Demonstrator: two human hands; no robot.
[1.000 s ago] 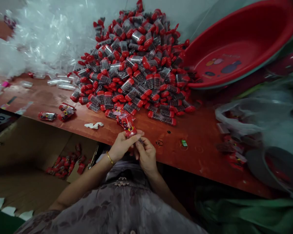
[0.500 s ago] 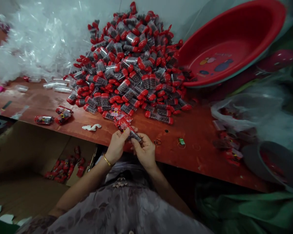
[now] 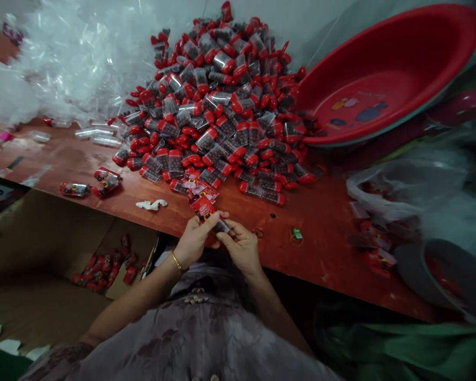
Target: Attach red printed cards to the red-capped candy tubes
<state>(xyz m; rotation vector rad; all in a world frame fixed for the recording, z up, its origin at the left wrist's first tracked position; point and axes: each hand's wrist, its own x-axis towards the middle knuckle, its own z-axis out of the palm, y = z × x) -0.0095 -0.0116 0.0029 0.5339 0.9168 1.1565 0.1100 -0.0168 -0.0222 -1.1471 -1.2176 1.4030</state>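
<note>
Between my two hands, close to the table's front edge, is a small clear tube [image 3: 222, 226] with dark contents. My left hand [image 3: 196, 237] is closed on its red end, with the thumb pressed on a red printed sleeve [image 3: 203, 207]. My right hand [image 3: 241, 244] pinches the tube's other end, and its fingers partly hide it. More red printed sleeves [image 3: 200, 186] lie just beyond my left hand, against a large heap of red-capped tubes [image 3: 218, 127] filled with dark beads.
A red basin [image 3: 384, 90] leans right of the heap. Clear plastic pieces [image 3: 75, 58] pile at the left. Sleeved tubes [image 3: 75, 189] lie at the front left, above a cardboard box [image 3: 35, 238] holding several more. A plastic bag [image 3: 404, 174] and grey container [image 3: 432, 270] stand right.
The whole view has shifted slightly. Both hands stay together on the tube; the red sleeve now covers more of its left end, and less of the tube shows.
</note>
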